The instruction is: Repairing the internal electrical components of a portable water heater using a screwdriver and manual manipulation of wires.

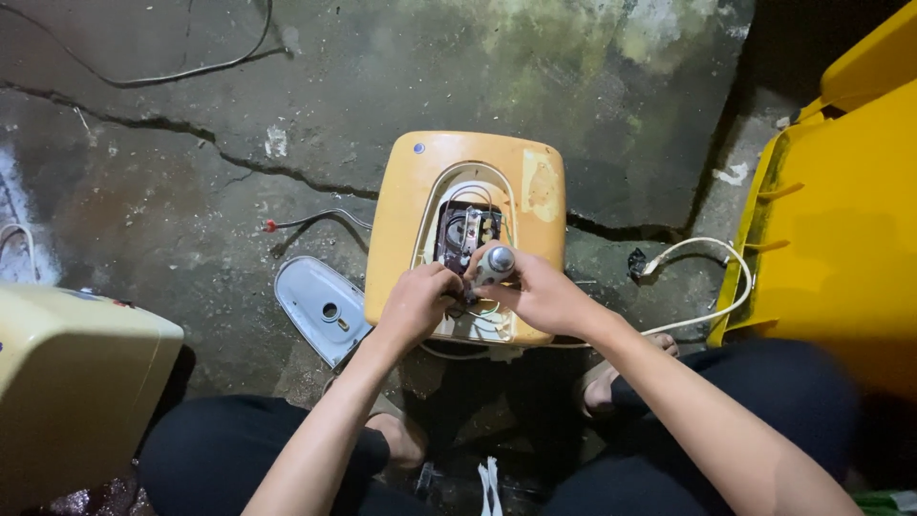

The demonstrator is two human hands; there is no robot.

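Right hand [540, 291] grips a screwdriver [494, 265] in the open heater [465, 229]; left hand [417, 301] pinches something at its wiring. Next calls for steady turning.

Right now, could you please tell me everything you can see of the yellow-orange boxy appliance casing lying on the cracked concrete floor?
The yellow-orange boxy appliance casing looks like glossy plastic with rounded corners, lying flat on the cracked concrete floor. Its oval opening exposes wires and a dark component. A pale patch marks its upper right. The left hand rests at the opening; the right hand holds a grey-handled tool over it. A white cable runs off its right side.
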